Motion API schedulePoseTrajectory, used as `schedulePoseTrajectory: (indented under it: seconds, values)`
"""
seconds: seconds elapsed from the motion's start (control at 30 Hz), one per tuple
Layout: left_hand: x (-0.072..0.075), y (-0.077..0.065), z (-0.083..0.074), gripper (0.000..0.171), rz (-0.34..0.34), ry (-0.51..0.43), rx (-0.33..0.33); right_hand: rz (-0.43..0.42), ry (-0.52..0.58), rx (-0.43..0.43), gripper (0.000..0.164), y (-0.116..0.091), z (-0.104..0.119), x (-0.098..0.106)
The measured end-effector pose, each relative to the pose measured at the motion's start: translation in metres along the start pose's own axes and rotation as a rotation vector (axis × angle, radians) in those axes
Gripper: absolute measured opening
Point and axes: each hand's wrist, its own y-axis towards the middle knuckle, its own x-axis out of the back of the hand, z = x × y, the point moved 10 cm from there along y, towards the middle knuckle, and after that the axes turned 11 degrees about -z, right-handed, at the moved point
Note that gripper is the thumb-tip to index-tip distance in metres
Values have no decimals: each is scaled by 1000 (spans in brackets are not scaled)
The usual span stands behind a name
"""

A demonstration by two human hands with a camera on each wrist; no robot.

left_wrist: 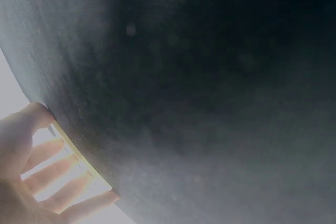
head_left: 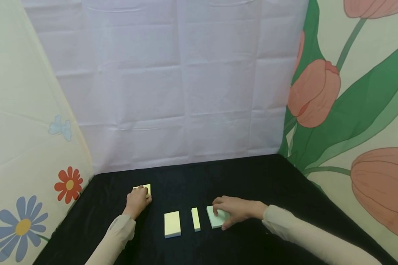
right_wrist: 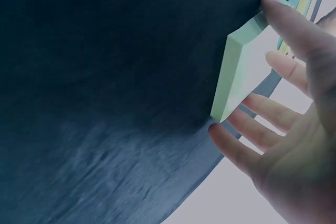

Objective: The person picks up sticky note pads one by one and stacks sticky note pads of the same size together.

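Observation:
At the back left of the black table, my left hand point(head_left: 138, 201) holds a yellow sticky note pad point(head_left: 147, 187), its far part showing past the fingers. In the left wrist view, the thumb and the fingertips point(left_wrist: 116, 196) come at opposite ends of the pad's thin edge point(left_wrist: 81, 158). My right hand point(head_left: 237, 209) spreads over a pale green sticky note pad point(head_left: 217, 220) lying at the right. In the right wrist view, thumb and fingers are apart around that thick green pad point(right_wrist: 236, 77), one fingertip overlapping its top.
Between the hands lie a wide yellow sticky note pad point(head_left: 172, 223) and a narrow yellow one point(head_left: 195, 219) on the black cloth point(head_left: 185, 187). A white cloth point(head_left: 182, 92) hangs behind the table, with flower-patterned cloths point(head_left: 331, 147) at the sides.

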Motion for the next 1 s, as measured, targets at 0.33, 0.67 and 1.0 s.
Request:
schedulePoseTrajectory:
  seconds: [0.33, 0.67, 1.0]
  values:
    - [-3, -1, 2, 18, 10, 4, 4, 5, 46, -69, 35, -16, -13, 4]
    - [0, -1, 0, 18, -1, -2, 6, -8, 31, -65, 37, -26, -24, 8]
    - [2, -1, -1, 18, -1, -2, 2, -47, -7, -70, 34, -30, -28, 8]
